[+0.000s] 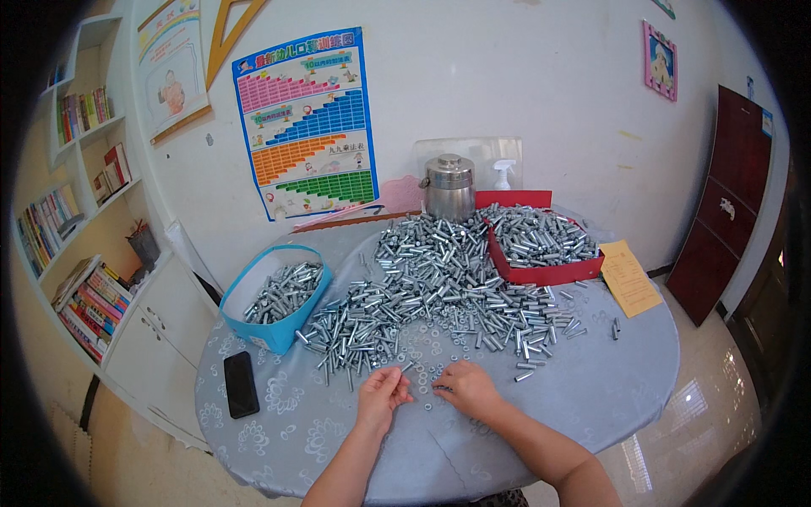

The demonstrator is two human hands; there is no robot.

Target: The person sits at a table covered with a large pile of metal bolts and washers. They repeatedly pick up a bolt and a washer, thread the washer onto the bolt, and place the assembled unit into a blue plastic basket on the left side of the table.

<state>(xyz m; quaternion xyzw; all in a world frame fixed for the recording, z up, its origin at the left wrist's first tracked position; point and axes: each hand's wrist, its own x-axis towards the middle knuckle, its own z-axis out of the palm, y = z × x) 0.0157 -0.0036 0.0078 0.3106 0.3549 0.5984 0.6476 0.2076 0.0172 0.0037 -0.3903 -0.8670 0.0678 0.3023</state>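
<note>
My left hand point(384, 395) is closed, with a thin metal bolt point(407, 367) pinched between thumb and fingertips and pointing up to the right. Just to its right, my right hand point(467, 388) rests low at the table, fingers curled together around something small and dark that I cannot make out. Between and beyond the hands lie loose metal washers point(423, 368). Farther off spreads a big heap of silvery bolts and sleeves point(422, 279), its near edge close to my left fingertips.
A blue box point(274, 336) of metal parts stands left, near a black phone point(241, 384). At the back right is a red box point(541, 275) full of similar parts, beside a yellow paper point(630, 279). A steel canister point(449, 190) stands behind the heap. Grey cloth covers the table point(541, 448).
</note>
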